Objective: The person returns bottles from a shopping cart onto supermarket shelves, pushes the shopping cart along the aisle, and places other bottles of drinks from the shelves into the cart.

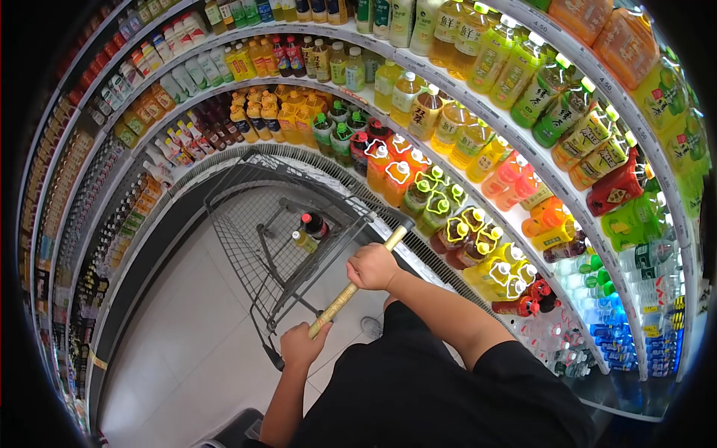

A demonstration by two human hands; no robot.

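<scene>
A grey wire shopping cart (pixel 246 231) stands in front of me, with a gold-coloured handle bar (pixel 342 299). My left hand (pixel 302 344) is closed round the lower left part of the bar. Farther up the same bar, my right hand (pixel 373 266) is wrapped round it near its right end. Inside the cart are a dark bottle with a red cap (pixel 315 225) and, touching or close beside it, a smaller pale yellow bottle (pixel 304 241).
Curved-looking shelves (pixel 441 97) full of drink bottles run along the front and right. More shelves (pixel 112 142) line the left. Pale floor tiles (pixel 175 336) lie beneath the cart. A dark object (pixel 237 431) shows at the bottom edge.
</scene>
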